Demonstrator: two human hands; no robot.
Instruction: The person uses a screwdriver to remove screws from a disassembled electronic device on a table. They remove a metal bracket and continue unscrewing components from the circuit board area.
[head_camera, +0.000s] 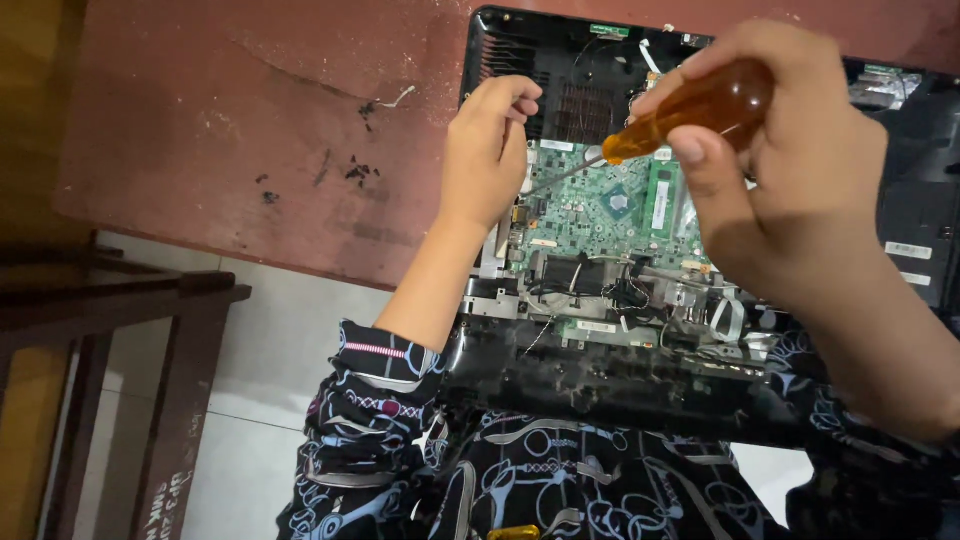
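Reddish-brown and scuffed, the table top (250, 120) carries an opened laptop chassis (620, 370) whose near edge juts past the table's edge, over a patterned dark garment (540, 480) and pale floor tiles (260, 400). Nearest the camera, the right hand (790, 170) is clamped around the amber handle of a screwdriver (690, 110); thumb and fingers wrap the handle fully. From that grip the thin metal shaft runs down and leftward, its tip reaching the left edge of the green circuit board (610, 205), just beside the left hand (487, 150). The left hand's fingers are curled together at the board's upper left corner; whether they pinch anything cannot be told. Below the grip, black cables and a flat ribbon lie over the chassis. Right of the grip, two small white rectangular labels (908, 250) sit on the black casing. Beyond the grip, a dark ribbed vent (590, 110) sits by the far edge. A dark wooden stool (120, 330) stands far left.
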